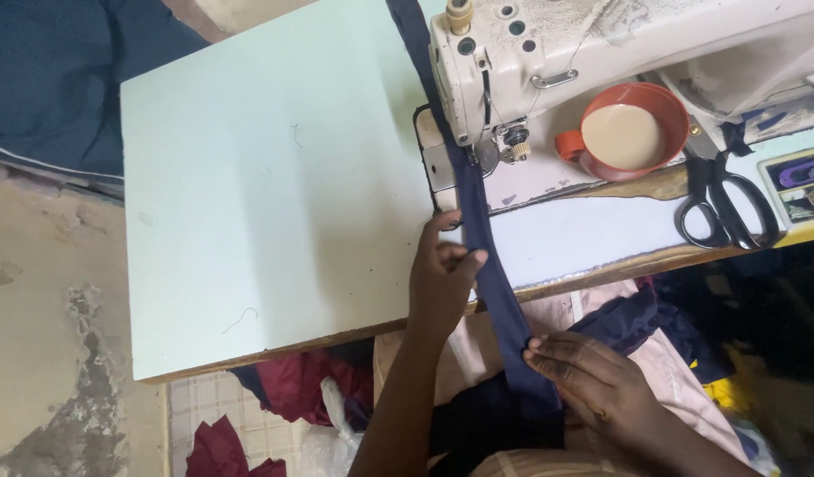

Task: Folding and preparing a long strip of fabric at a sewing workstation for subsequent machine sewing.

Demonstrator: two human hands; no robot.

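**stitchfan:** Left hand lies flat, fingers pressing the navy fabric strip onto the pale green table, right at the table's front edge. And the right hand?

**bobbin_guy:** It pinches the same strip lower down, off the table edge over the lap. The strip runs up under the white sewing machine. Red cup and black scissors sit to the right.

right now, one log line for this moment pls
left hand: pressing navy fabric strip on table | right hand: pinching strip at table edge | strip runs under sewing machine presser foot
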